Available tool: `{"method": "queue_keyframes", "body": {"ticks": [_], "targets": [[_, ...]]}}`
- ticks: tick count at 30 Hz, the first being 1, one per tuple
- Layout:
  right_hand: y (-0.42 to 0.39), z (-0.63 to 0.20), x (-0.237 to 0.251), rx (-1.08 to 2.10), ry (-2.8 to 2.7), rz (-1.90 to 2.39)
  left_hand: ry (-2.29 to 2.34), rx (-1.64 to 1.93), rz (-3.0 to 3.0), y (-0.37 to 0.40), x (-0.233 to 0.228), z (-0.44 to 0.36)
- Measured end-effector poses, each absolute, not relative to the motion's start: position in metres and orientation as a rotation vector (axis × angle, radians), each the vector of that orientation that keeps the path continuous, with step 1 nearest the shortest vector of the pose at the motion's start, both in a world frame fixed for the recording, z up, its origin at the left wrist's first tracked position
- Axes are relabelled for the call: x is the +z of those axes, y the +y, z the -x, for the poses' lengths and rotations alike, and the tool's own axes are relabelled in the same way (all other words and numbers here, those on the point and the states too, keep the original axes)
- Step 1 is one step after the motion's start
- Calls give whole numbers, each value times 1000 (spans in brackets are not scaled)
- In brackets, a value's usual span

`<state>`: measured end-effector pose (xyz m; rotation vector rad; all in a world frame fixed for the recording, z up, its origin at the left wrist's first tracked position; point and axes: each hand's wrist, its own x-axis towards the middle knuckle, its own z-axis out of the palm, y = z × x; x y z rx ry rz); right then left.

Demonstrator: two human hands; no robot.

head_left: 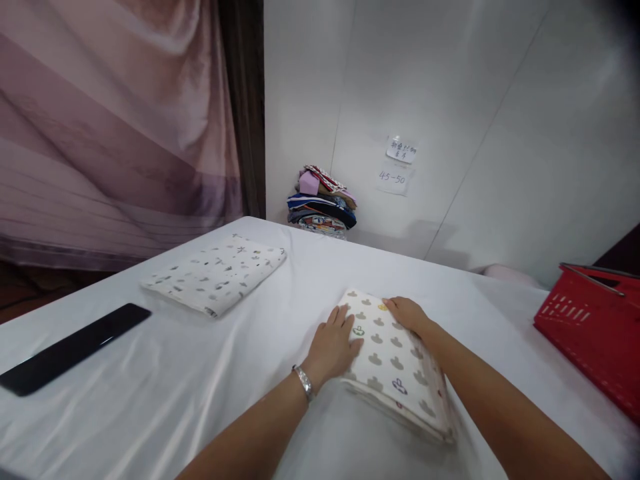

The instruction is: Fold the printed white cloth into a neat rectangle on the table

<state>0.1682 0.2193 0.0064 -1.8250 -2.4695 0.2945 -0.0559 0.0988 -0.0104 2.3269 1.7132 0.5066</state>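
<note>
A folded white cloth (pixel 385 353) with grey and a few coloured mushroom-like prints lies in front of me on the white-covered table. My left hand (pixel 333 347), a silvery bracelet at its wrist, rests flat along the cloth's left edge with its fingers stretched forward. At the far right corner of the same cloth lies my right hand (pixel 407 313), its visible fingers extended across the edge and part of them hidden. The cloth's near edge shows several stacked layers and looks slightly blurred.
Another folded cloth (pixel 220 273) with grey leaf-like prints lies at the table's far left. Near it is a black flat slab (pixel 75 347). A red basket (pixel 590 333) stands at right. Folded fabrics (pixel 323 200) are piled by the wall, beside paper notes (pixel 395 179).
</note>
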Motion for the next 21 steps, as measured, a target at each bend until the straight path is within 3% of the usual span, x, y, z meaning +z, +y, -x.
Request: {"method": "queue_keyframes", "body": {"ticks": [21], "targets": [[229,-152,14,323,-2510,1834,1711,503,-2335,100,-12,55]]}}
